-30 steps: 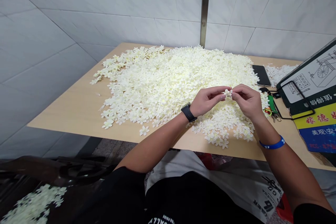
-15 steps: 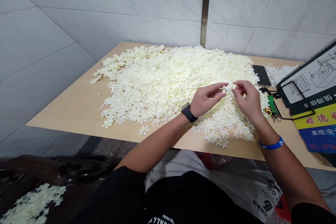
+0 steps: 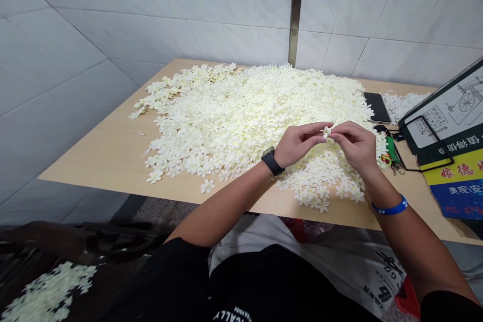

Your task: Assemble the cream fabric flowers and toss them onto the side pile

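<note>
A big heap of small cream-white fabric flowers covers most of the wooden table. Above the heap's right front part, my left hand and my right hand meet fingertip to fingertip. Both pinch one small white flower between thumb and fingers. A black watch sits on my left wrist, a blue band on my right.
A dark phone lies at the heap's right edge, with keys and a green tag nearer me. A printed board leans at the far right. More flowers lie low at the left. A white bag rests in my lap.
Half a second ago my hands were slightly apart with fingers loosened; now they have come together again, pinching the flower between them.
</note>
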A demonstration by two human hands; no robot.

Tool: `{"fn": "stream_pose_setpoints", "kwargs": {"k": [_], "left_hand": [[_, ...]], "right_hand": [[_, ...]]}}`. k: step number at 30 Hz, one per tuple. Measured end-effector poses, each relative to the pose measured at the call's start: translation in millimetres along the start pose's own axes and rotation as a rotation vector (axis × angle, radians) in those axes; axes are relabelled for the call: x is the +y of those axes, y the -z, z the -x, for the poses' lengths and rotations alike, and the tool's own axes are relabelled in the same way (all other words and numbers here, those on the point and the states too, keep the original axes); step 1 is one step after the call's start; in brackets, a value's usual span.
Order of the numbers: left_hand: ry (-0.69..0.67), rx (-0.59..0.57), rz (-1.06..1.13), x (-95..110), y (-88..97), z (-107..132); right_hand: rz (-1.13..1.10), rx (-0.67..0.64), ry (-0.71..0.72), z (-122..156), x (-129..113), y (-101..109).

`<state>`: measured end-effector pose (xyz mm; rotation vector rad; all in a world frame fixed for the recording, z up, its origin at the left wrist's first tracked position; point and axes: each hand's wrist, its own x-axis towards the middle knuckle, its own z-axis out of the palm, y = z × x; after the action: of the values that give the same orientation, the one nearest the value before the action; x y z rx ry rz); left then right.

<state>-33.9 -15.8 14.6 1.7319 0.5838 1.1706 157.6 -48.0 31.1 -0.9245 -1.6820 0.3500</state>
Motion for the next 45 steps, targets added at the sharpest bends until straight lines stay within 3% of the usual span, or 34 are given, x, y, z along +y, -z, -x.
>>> {"fn": "stream_pose_setpoints", "kwargs": {"k": [15, 22, 33, 41, 45], "left_hand": [[0.036, -0.049, 0.084, 8, 2.0, -1], [0.018, -0.017, 0.075, 9, 0.9, 1], [0.0, 0.083, 0.046, 9, -0.4, 0], [-0.018, 0.094, -0.09, 11, 0.5, 2], [-0.011, 0.087, -0.092, 9, 1.3, 2]], "right_hand": [[-0.024, -0.017, 0.011, -1, 4, 3], [-0.039, -0.051, -0.01, -1, 1, 3], [0.205, 0.032, -0.001, -1, 0, 5], [0.397, -0.037, -0.041, -3, 7, 8], [0.303, -0.066, -0.053, -2, 9, 7]]}}
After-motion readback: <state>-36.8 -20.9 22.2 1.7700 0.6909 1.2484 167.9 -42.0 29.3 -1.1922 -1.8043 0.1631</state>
